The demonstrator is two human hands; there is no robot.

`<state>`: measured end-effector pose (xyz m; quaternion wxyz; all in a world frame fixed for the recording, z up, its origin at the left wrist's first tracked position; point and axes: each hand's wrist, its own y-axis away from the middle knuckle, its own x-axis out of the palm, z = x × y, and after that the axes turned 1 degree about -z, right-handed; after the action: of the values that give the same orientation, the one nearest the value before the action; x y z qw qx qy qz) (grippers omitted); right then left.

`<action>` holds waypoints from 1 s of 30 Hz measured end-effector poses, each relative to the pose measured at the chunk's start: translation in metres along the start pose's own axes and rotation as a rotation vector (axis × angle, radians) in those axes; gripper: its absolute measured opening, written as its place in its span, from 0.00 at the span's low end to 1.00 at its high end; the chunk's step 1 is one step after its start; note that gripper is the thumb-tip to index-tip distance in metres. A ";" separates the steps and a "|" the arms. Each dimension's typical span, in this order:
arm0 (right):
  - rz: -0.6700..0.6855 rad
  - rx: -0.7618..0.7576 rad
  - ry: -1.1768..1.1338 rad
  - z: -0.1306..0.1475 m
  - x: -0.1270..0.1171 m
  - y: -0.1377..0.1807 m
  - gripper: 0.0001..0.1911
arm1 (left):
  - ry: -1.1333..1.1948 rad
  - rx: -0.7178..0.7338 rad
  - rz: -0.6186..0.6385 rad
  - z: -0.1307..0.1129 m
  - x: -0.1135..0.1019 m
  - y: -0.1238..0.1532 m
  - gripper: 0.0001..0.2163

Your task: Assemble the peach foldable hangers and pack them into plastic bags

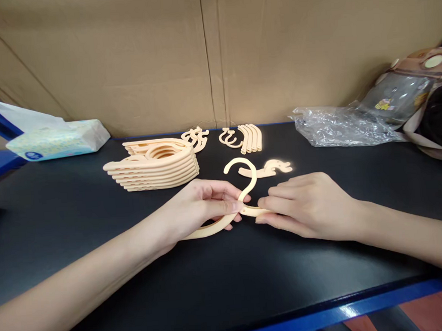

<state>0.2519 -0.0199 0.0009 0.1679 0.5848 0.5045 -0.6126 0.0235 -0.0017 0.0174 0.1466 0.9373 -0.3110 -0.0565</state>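
A cream plastic clothes hanger (pixel 250 183) with its hook pointing up is held between my two hands above the black table. My left hand (pixel 204 206) pinches it just below the hook, thumb in front, and one curved arm of the hanger runs down under that hand. My right hand (pixel 309 205) closes round the other arm, whose far end is hidden by the fingers. Just behind the hook lies a loose cream hanger piece (pixel 269 168). Left of it rises a stack of cream hanger parts (pixel 152 174).
Behind lie a group of hooks (pixel 196 137), a few more hooks (pixel 230 137) and several straight arm pieces (pixel 251 138). A tissue pack (pixel 62 140) is at the back left. A crumpled clear plastic bag (pixel 338 126) and a transparent bottle (pixel 396 95) stand back right. A blue edge (pixel 327 314) borders the table (pixel 139 295).
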 end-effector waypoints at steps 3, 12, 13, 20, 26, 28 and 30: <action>0.017 0.020 -0.031 -0.001 -0.002 -0.001 0.20 | 0.010 -0.030 -0.019 0.001 0.000 0.000 0.04; 0.004 0.035 -0.072 -0.004 0.001 -0.001 0.16 | 0.000 -0.031 -0.032 0.002 -0.002 -0.001 0.07; 0.008 0.037 -0.083 -0.004 0.001 -0.001 0.16 | -0.006 -0.034 -0.032 0.002 -0.002 0.000 0.07; 0.077 0.061 -0.161 -0.005 0.000 0.000 0.17 | -0.083 -0.030 -0.011 0.002 0.000 0.000 0.07; 0.047 0.059 -0.168 -0.005 -0.001 -0.001 0.15 | -0.095 0.016 -0.017 0.004 0.003 -0.003 0.07; -0.017 0.058 -0.156 -0.006 -0.001 -0.003 0.14 | -0.102 0.030 -0.013 0.005 0.004 -0.003 0.09; -0.074 0.066 -0.137 -0.007 -0.002 -0.005 0.13 | -0.131 0.038 -0.013 0.004 0.004 -0.003 0.10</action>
<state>0.2526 -0.0130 0.0061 0.1599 0.5278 0.4924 -0.6733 0.0275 -0.0031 0.0125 0.1076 0.9362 -0.3150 -0.1125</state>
